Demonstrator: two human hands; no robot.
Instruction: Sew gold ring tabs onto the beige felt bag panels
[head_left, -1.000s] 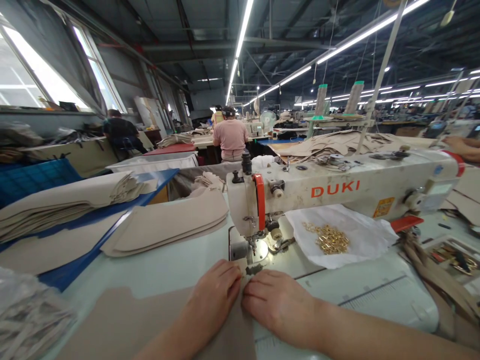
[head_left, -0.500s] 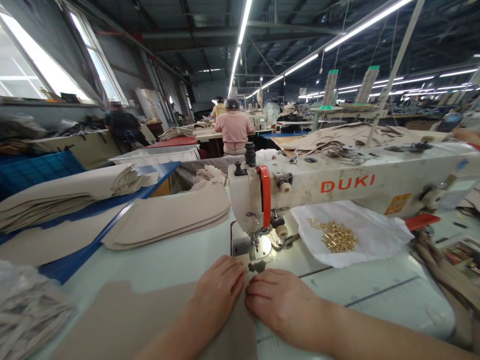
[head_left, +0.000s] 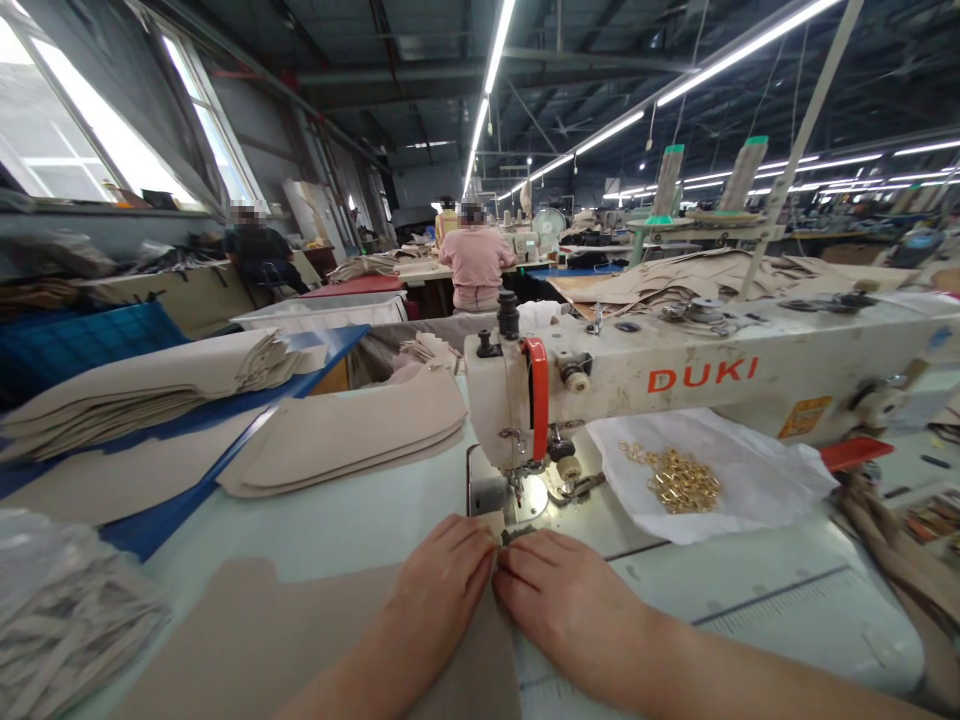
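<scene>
A large beige fabric panel (head_left: 300,630) lies on the pale green table in front of a white sewing machine (head_left: 600,380). My left hand (head_left: 446,580) is closed on the panel's upper right edge, fingertips bent down on it. Right beside it, my right hand (head_left: 559,600) is closed too, its fingertips meeting the left ones at the same edge. A small beige strip (head_left: 493,521) shows just beyond the fingers, before the machine's needle area. What lies between the fingertips is mostly hidden.
Gold metal rings (head_left: 684,480) lie on a white sheet (head_left: 780,485) under the machine arm. Stacked beige panels (head_left: 352,430) are at the left, with more on a blue surface (head_left: 157,522). A plastic bag of strips (head_left: 71,620) sits at lower left. People sit farther back.
The whole view has shifted slightly, so the scene appears a little farther right. My right hand's fingertips have come closer to my left hand's at the fabric edge.
</scene>
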